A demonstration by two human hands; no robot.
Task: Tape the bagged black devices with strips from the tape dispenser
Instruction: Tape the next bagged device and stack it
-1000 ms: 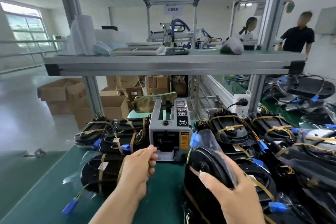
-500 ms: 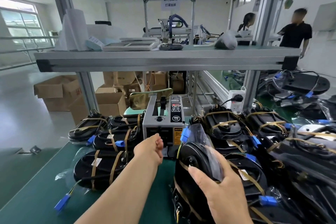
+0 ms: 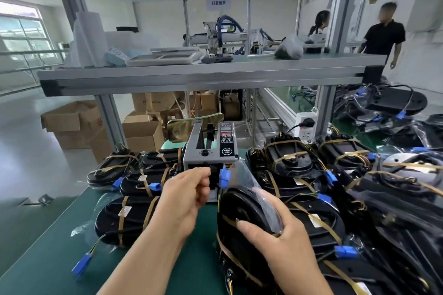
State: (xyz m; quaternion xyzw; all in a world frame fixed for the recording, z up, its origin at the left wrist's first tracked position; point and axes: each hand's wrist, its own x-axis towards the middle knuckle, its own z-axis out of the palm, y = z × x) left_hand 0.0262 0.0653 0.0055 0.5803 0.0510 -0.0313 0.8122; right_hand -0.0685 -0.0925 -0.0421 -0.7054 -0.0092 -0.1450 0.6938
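Observation:
The grey tape dispenser (image 3: 211,148) stands at the middle of the green mat (image 3: 48,258). My left hand (image 3: 187,196) is at its front outlet, thumb and forefinger pinched together on a tape strip that is barely visible. My right hand (image 3: 282,242) grips a bagged black device (image 3: 242,211), held on edge just right of the dispenser, with one brown tape band low on it. Taped bagged devices (image 3: 129,218) lie to the left. A larger pile of them (image 3: 294,160) fills the right side.
An aluminium shelf (image 3: 191,76) spans overhead on posts, carrying trays and a bag. A white power socket (image 3: 305,127) sits behind the right pile. Cardboard boxes (image 3: 69,122) stand on the floor at the left. Two people (image 3: 383,31) stand far back right.
My left hand stays at the dispenser outlet, its fingers now curled tighter there. The right hand has kept its grip on the bagged device, which has barely moved.

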